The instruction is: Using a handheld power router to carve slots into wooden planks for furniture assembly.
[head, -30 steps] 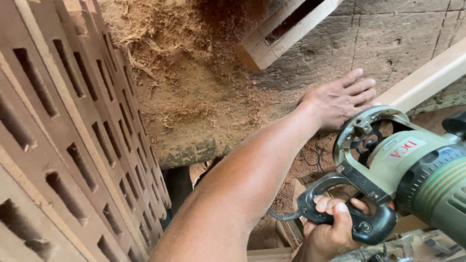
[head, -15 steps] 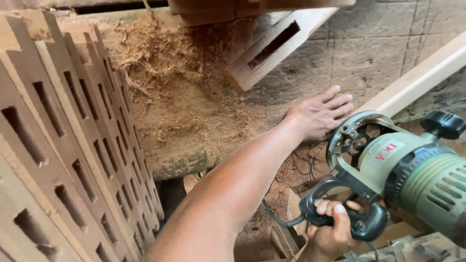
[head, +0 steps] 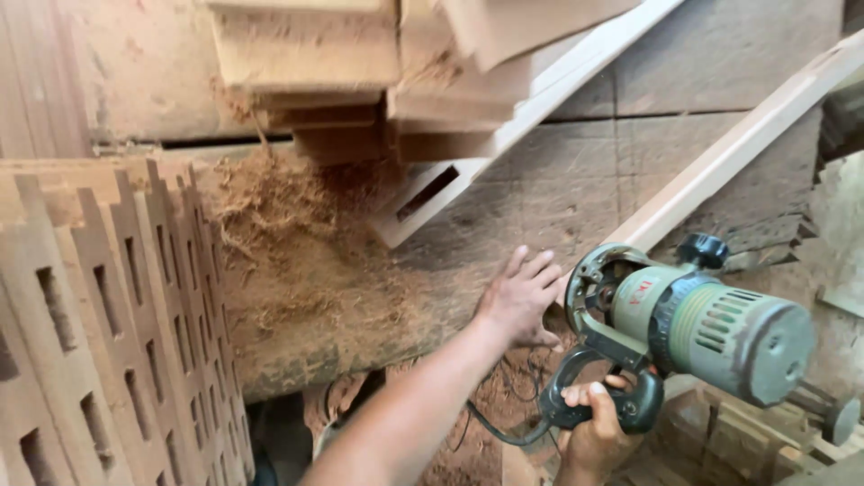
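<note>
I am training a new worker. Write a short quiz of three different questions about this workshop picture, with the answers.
1. True or false: the right hand holds the black handle of the green power tool.
2. Multiple choice: where is the left hand? A) flat on the dusty wooden surface; B) on the slotted wooden pieces; C) on the tool's motor.
3. Fill in: the heap beside the slotted pieces is ____.

Key: 1 true; 2 A; 3 sawdust and wood shavings.
</note>
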